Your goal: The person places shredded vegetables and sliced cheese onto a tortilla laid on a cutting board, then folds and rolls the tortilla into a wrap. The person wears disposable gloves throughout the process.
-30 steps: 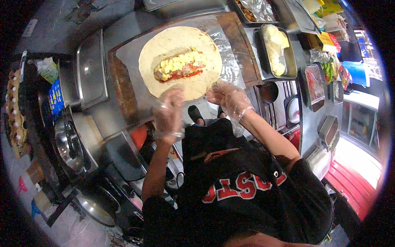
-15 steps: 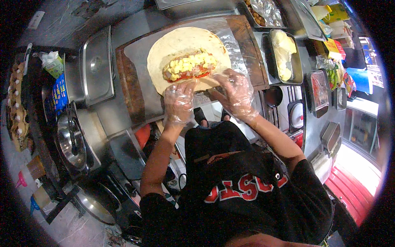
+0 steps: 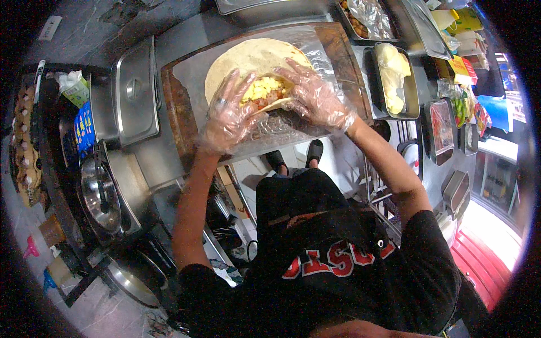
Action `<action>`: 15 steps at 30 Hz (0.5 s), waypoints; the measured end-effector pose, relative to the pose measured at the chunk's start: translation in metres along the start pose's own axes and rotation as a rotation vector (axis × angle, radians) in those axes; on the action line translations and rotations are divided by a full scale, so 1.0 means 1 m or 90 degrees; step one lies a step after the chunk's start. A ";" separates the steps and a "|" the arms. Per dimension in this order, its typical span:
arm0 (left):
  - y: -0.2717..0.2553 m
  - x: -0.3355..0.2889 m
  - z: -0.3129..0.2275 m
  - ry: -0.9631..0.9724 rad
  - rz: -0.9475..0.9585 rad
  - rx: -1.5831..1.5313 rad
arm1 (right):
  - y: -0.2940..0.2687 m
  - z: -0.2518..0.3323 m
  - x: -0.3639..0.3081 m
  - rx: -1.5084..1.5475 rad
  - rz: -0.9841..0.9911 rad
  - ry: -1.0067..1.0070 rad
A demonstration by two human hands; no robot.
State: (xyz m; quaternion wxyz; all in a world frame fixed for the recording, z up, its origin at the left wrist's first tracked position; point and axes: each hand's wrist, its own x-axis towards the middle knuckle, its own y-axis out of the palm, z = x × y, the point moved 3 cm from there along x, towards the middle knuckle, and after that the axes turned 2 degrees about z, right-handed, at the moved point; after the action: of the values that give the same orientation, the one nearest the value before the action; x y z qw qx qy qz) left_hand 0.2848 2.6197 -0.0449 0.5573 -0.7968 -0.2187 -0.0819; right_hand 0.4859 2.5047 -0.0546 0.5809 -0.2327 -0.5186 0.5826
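Note:
A large round tortilla [image 3: 253,54] lies on a clear plastic sheet [image 3: 189,73], which covers a brown wooden board [image 3: 173,115]. Across its near half sits a filling [image 3: 268,88] of yellow chunks over reddish pieces. Both hands wear clear plastic gloves. My left hand [image 3: 226,118] grips the tortilla's left side, with its long fingers laid over the top beside the filling. On the other side, my right hand [image 3: 316,100] does likewise, fingers spread on the dough and thumb at the raised near edge. The thumbs are partly hidden.
A lidded steel pan [image 3: 135,90] stands left of the board. To the right are a metal tray [image 3: 414,101] with a pale bagged food and another tray [image 3: 441,132] with red contents. A steel bowl [image 3: 98,194] and an egg carton [image 3: 23,146] sit at the far left.
Both hands have moved from the tortilla's near edge forward onto its sides, fingers spreading over the top. The near edge is now lifted against the filling.

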 end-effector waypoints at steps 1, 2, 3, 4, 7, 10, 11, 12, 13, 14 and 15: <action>0.001 0.006 0.005 0.034 0.027 -0.012 | 0.000 -0.001 0.002 0.035 0.006 0.000; 0.002 0.010 0.009 0.069 0.054 -0.024 | 0.001 -0.005 0.004 0.061 0.023 0.010; 0.004 0.011 0.013 0.065 0.044 -0.071 | 0.002 -0.009 0.006 0.086 0.040 0.021; 0.005 0.012 0.016 0.061 0.034 -0.117 | 0.002 -0.010 0.008 0.112 0.056 0.030; 0.006 0.013 0.024 0.007 0.036 -0.178 | 0.006 -0.015 0.012 0.143 0.154 0.151; 0.006 0.018 0.026 -0.069 0.066 -0.219 | 0.003 -0.017 0.015 0.175 0.185 0.213; 0.006 0.018 0.026 -0.098 0.077 -0.233 | 0.002 -0.015 0.016 0.188 0.188 0.225; 0.005 0.018 0.026 -0.092 0.068 -0.237 | -0.001 -0.010 0.015 0.094 0.094 0.169; 0.004 0.018 0.026 -0.085 0.060 -0.240 | 0.000 -0.001 0.010 -0.001 -0.002 0.113; 0.003 0.019 0.027 -0.079 0.051 -0.243 | 0.003 0.009 0.003 -0.094 -0.098 0.055; 0.002 0.019 0.027 -0.094 0.055 -0.247 | 0.011 0.018 -0.005 -0.085 -0.067 0.057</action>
State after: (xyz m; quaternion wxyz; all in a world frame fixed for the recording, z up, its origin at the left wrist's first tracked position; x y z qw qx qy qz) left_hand 0.2993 2.6489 -0.0492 0.3785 -0.9017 -0.2050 -0.0399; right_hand 0.4665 2.4964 -0.0599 0.6166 -0.2694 -0.5411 0.5044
